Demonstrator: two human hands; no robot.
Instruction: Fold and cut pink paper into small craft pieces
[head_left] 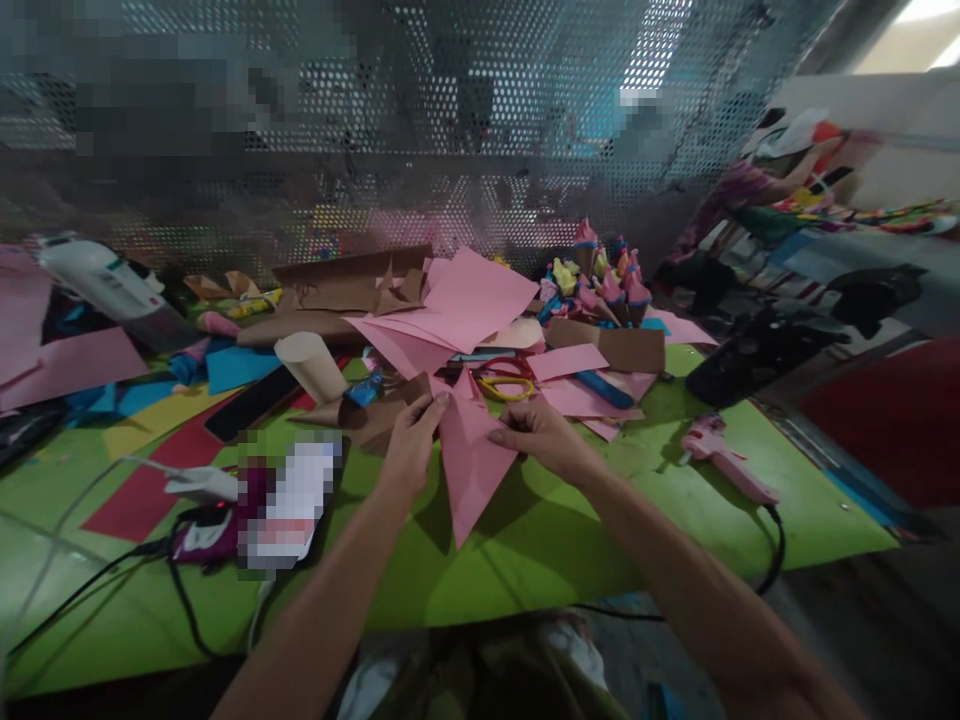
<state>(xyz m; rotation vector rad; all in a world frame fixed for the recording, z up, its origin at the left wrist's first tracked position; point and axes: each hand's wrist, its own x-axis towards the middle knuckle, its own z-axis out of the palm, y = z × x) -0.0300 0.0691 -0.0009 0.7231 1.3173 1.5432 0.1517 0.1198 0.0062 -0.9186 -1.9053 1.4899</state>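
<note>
Between my two hands is a folded piece of pink paper [474, 470], pointed at the bottom, held just above the green table. My left hand [414, 437] pinches its upper left edge. At the right edge, the thumb and fingers of my right hand [541, 436] grip the paper. Behind it lie scissors with red and yellow handles [507, 385], partly covered. Larger pink sheets [480, 295] are piled farther back. Left of my left hand is a brown paper cone [367, 425], with a beige roll [309, 366] near it.
A pink glue gun [726, 460] lies at the right on the green table [600, 560], its cord hanging over the edge. A phone [292, 505] and a purple power strip [210, 535] with cables sit at the left. Paper ice-cream cones [600, 285] stand in a brown box at the back.
</note>
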